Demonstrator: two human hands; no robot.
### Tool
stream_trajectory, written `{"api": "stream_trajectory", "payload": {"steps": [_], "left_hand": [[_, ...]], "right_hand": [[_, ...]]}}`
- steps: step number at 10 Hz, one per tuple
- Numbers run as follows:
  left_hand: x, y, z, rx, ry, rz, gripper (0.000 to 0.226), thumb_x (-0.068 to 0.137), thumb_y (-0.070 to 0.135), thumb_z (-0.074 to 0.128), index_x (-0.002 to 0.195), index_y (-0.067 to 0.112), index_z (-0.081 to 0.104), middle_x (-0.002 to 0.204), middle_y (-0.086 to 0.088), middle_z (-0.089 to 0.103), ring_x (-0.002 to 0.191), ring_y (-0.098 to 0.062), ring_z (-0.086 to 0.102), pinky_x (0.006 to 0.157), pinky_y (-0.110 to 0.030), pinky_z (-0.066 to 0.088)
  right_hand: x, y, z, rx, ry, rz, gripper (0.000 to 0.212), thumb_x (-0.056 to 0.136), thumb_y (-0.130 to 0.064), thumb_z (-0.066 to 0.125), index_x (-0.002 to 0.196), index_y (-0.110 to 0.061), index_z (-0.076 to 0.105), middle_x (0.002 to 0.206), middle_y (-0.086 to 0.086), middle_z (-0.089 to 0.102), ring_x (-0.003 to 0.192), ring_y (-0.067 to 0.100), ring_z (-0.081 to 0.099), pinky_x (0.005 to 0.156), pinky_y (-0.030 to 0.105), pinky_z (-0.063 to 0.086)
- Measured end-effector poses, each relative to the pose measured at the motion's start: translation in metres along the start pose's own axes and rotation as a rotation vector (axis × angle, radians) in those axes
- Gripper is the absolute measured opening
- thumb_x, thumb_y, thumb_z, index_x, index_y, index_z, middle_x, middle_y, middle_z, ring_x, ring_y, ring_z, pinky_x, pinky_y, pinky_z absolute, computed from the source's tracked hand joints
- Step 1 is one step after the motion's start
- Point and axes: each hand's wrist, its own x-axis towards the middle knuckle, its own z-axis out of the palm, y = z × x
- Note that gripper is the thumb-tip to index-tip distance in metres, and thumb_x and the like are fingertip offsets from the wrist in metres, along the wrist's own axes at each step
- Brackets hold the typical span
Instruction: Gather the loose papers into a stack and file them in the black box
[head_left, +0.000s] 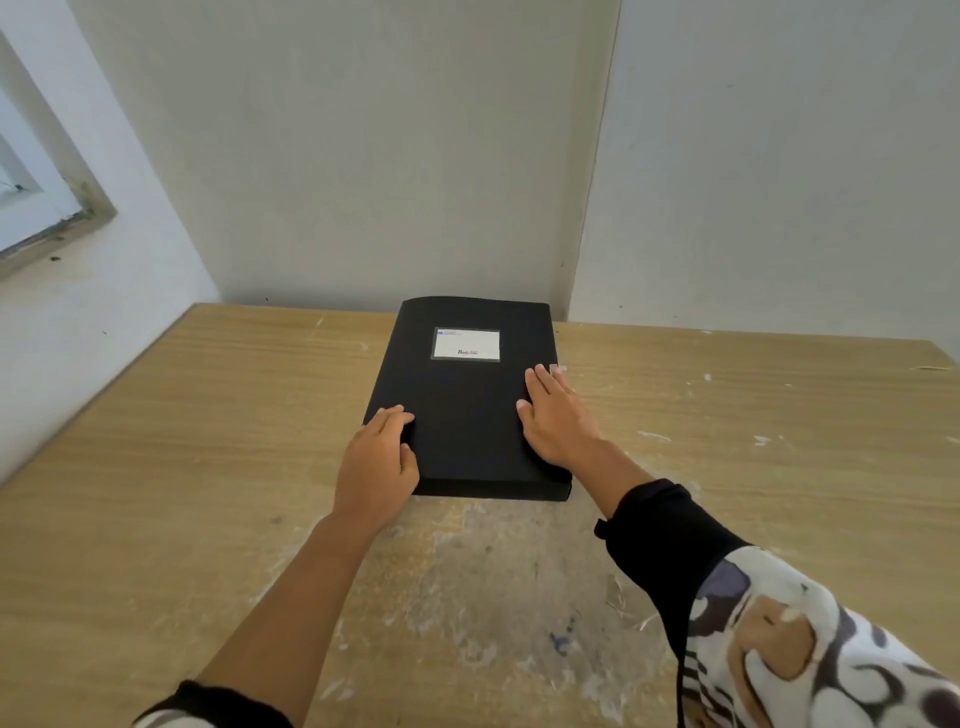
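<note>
A flat black box (462, 410) with a white label on its lid lies closed on the wooden table, near the back wall. My left hand (379, 462) rests on the box's near left corner, fingers curled over the lid. My right hand (556, 421) lies flat on the lid's right edge, fingers stretched forward. A small pale tab shows at the box's right side just past my fingertips. No loose papers are in view.
The wooden table (208, 467) is scuffed and paint-stained in front of the box. White walls stand close behind, and a window frame (57, 208) is at the left. The table's left edge runs diagonally.
</note>
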Motion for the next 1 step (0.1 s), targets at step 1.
{"api": "stream_trajectory", "payload": {"steps": [1], "left_hand": [[0.0118, 0.0157, -0.0115, 0.031, 0.044, 0.04, 0.038, 0.088, 0.005, 0.045, 0.126, 0.008, 0.047, 0.139, -0.01, 0.048, 0.126, -0.027, 0.045, 0.104, -0.039, 0.04]], "right_hand": [[-0.0026, -0.0036, -0.0181, 0.078, 0.134, -0.03, 0.05, 0.097, -0.025, 0.032, 0.142, -0.006, 0.022, 0.153, 0.012, 0.023, 0.144, 0.026, 0.011, 0.117, 0.042, 0.016]]}}
